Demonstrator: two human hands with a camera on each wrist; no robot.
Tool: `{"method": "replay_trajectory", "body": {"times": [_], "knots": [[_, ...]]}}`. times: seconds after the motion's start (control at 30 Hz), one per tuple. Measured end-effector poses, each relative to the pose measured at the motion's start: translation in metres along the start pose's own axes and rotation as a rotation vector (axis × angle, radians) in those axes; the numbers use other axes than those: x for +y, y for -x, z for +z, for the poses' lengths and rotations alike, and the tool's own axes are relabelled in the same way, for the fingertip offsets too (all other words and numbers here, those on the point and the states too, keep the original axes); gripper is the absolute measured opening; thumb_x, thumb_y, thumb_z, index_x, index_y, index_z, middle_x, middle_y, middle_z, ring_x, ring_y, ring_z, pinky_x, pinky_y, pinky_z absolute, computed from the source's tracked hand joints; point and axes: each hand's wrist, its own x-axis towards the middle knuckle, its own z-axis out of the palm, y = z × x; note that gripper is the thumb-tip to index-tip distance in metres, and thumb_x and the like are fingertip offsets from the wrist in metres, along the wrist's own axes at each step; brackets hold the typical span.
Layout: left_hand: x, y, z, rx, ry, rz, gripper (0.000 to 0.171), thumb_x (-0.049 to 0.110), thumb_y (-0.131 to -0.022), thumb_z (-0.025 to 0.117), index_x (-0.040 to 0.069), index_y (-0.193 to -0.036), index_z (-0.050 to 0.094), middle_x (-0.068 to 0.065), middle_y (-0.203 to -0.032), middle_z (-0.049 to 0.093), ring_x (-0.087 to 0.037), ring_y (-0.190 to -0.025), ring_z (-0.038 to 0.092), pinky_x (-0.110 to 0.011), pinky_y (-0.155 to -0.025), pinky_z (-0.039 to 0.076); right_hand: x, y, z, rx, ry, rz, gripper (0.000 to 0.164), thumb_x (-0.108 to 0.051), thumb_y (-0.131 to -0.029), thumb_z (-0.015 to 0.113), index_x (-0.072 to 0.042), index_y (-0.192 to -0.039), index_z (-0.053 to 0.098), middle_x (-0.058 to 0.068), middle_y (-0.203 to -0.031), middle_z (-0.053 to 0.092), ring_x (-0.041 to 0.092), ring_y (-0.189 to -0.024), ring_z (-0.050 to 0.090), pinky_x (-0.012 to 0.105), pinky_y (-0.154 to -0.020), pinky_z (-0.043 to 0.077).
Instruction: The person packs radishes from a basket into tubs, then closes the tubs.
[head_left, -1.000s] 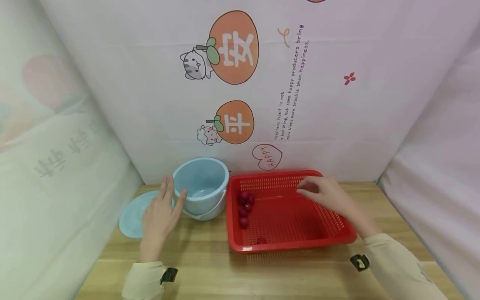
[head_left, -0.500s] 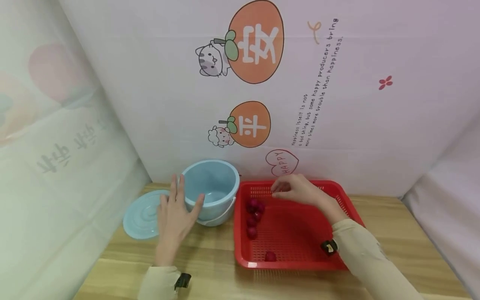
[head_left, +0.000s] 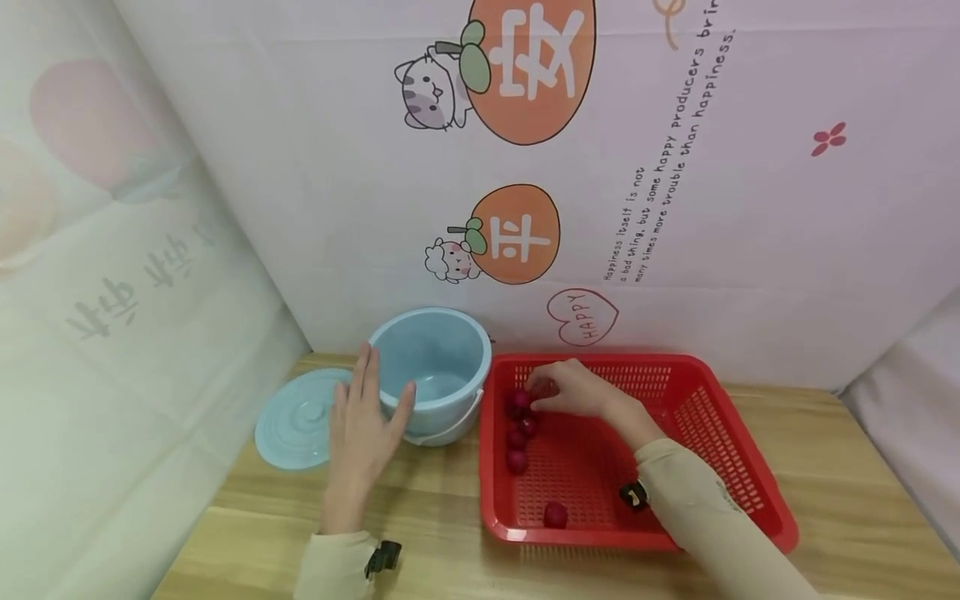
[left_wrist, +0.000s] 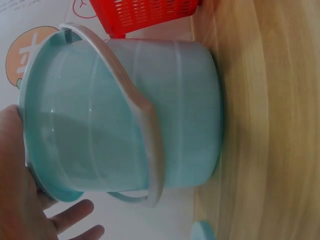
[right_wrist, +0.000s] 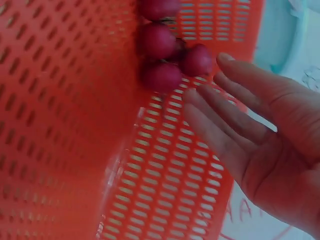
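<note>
A red slotted basket [head_left: 585, 537] holds a cluster of small, round, purplish-red radishes [head_left: 517, 461] along its left side. One radish [head_left: 555, 514] lies apart by the front wall. My right hand [head_left: 576, 390] reaches into the basket's back left, fingers bent loosely around the upper end of the cluster. In the right wrist view its thumb and fingertips hover close to a radish [right_wrist: 196, 60], with a gap between. My left hand [head_left: 363, 429] has its fingers extended and rests against the rim of a light blue bucket [head_left: 446, 417], whose handle [left_wrist: 150, 130] hangs down.
A light blue lid [head_left: 300, 421] lies on the wooden table [head_left: 435, 517], left of the bucket and partly behind the left hand. The bucket stands close beside the basket's left wall. A printed white cloth [head_left: 360, 225] rises behind, with more cloth at both sides.
My right hand has moved left across the basket, from its right side to the radish cluster. The left hand stays at the bucket. The head view has shifted slightly.
</note>
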Motion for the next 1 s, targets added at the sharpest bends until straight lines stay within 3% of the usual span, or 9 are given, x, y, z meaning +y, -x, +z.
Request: {"method": "replay_trajectory", "body": {"times": [0.1, 0.2, 0.27, 0.3, 0.43, 0.53, 0.67, 0.83, 1.0], "knots": [[0.0, -0.001, 0.0, -0.009, 0.031, -0.003, 0.086, 0.062, -0.106, 0.049, 0.005, -0.167, 0.029, -0.006, -0.175, 0.023, -0.033, -0.097, 0.045, -0.043, -0.078, 0.041, -0.001, -0.003, 0.007, -0.01, 0.032, 0.014, 0.03, -0.009, -0.093, 0.081, -0.001, -0.121, 0.075, 0.011, -0.109, 0.076, 0.027, -0.1, 0.072, 0.044, -0.09, 0.059], [0.003, -0.001, 0.0, -0.041, 0.074, -0.012, 0.087, 0.062, -0.106, 0.049, 0.003, -0.167, 0.027, -0.007, -0.175, 0.021, -0.043, -0.117, 0.049, -0.056, -0.096, 0.045, 0.0, -0.005, 0.015, -0.025, 0.058, 0.019, 0.035, -0.011, -0.093, 0.082, -0.003, -0.126, 0.074, 0.007, -0.11, 0.076, 0.024, -0.098, 0.07, 0.042, -0.09, 0.059], [0.004, -0.001, 0.0, -0.063, 0.102, -0.017, 0.088, 0.062, -0.106, 0.049, 0.002, -0.167, 0.025, -0.008, -0.176, 0.019, -0.048, -0.135, 0.044, -0.063, -0.109, 0.04, 0.001, -0.005, 0.02, -0.025, 0.076, 0.006, 0.034, -0.012, -0.093, 0.082, -0.006, -0.125, 0.075, 0.004, -0.109, 0.076, 0.021, -0.097, 0.069, 0.043, -0.09, 0.058], [0.005, 0.0, 0.001, -0.073, 0.119, -0.023, 0.089, 0.062, -0.106, 0.05, 0.003, -0.167, 0.024, -0.008, -0.176, 0.017, -0.049, -0.142, 0.039, -0.065, -0.113, 0.036, 0.014, -0.007, 0.028, -0.019, 0.093, -0.029, 0.033, -0.015, -0.094, 0.081, -0.008, -0.125, 0.075, 0.003, -0.109, 0.076, 0.019, -0.098, 0.068, 0.042, -0.092, 0.057], [0.002, 0.0, 0.0, -0.08, 0.151, -0.048, 0.09, 0.063, -0.106, 0.05, 0.005, -0.168, 0.021, -0.005, -0.177, 0.014, -0.048, -0.149, 0.032, -0.067, -0.114, 0.035, 0.019, -0.011, 0.036, 0.002, 0.108, -0.105, 0.025, -0.015, -0.092, 0.082, -0.013, -0.117, 0.078, -0.001, -0.105, 0.076, 0.014, -0.093, 0.066, 0.041, -0.087, 0.057], [0.0, 0.002, -0.001, -0.078, 0.151, -0.061, 0.09, 0.063, -0.106, 0.049, 0.005, -0.168, 0.021, -0.007, -0.177, 0.013, -0.047, -0.148, 0.035, -0.068, -0.11, 0.039, 0.012, -0.014, 0.034, -0.005, 0.093, -0.135, 0.022, -0.016, -0.093, 0.082, -0.013, -0.114, 0.079, -0.002, -0.104, 0.077, 0.012, -0.092, 0.066, 0.038, -0.086, 0.057], [-0.001, 0.004, -0.003, -0.099, 0.146, -0.071, 0.092, 0.063, -0.107, 0.047, 0.002, -0.168, 0.017, -0.011, -0.177, 0.008, -0.048, -0.151, 0.03, -0.069, -0.112, 0.036, 0.005, -0.014, 0.03, -0.008, 0.052, -0.111, 0.023, -0.015, -0.095, 0.08, -0.01, -0.118, 0.078, 0.002, -0.108, 0.077, 0.014, -0.096, 0.069, 0.036, -0.089, 0.057], [-0.002, 0.003, -0.003, -0.149, 0.164, -0.09, 0.095, 0.066, -0.106, 0.045, 0.002, -0.168, 0.012, -0.009, -0.178, 0.001, -0.047, -0.155, 0.024, -0.068, -0.115, 0.033, -0.005, -0.011, 0.018, 0.032, -0.055, -0.008, 0.025, -0.018, -0.099, 0.077, -0.007, -0.121, 0.076, 0.005, -0.111, 0.077, 0.015, -0.096, 0.069, 0.036, -0.087, 0.058], [-0.003, 0.004, -0.006, -0.186, 0.186, -0.109, 0.095, 0.067, -0.106, 0.044, 0.006, -0.17, 0.008, -0.005, -0.178, -0.002, -0.049, -0.153, 0.026, -0.072, -0.11, 0.037, -0.011, -0.009, 0.002, 0.049, -0.369, 0.149, 0.036, -0.028, -0.101, 0.075, -0.008, -0.131, 0.073, 0.007, -0.121, 0.074, 0.02, -0.111, 0.067, 0.043, -0.099, 0.055]]}}
